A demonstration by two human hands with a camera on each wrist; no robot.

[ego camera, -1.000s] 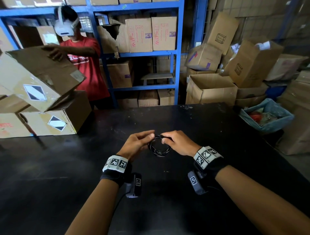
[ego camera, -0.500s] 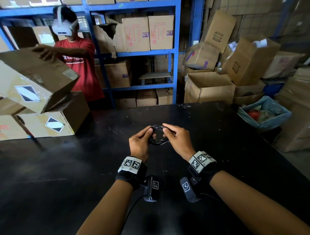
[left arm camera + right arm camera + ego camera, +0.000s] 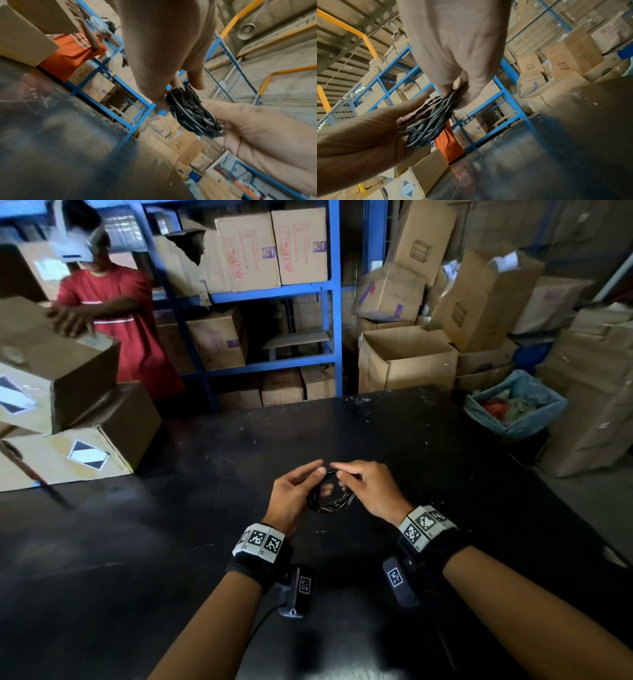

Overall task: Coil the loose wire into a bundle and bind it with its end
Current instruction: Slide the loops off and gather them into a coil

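The black wire is wound into a small coil [image 3: 329, 503] and held just above the black table [image 3: 171, 542]. My left hand [image 3: 308, 479] holds the coil's left side, its fingers stretched out along it, and a digit shows through the ring. My right hand [image 3: 344, 475] pinches the coil's top between thumb and fingers. In the left wrist view the coil [image 3: 192, 113] hangs under my left hand [image 3: 180, 89]. In the right wrist view my right hand [image 3: 458, 93] grips the twisted strands of the coil [image 3: 428, 121]. The wire's loose end is not visible.
Stacked cardboard boxes [image 3: 85, 453] sit on the table's left edge, and a person in a red shirt [image 3: 130, 330] handles the top one. Blue shelving [image 3: 335, 337] with cartons stands behind. Open boxes and a blue-lined bin [image 3: 513, 405] crowd the right.
My left fingers have straightened from a curled grip on the coil. My right hand keeps its pinch at the top. The person in red has shifted the box.
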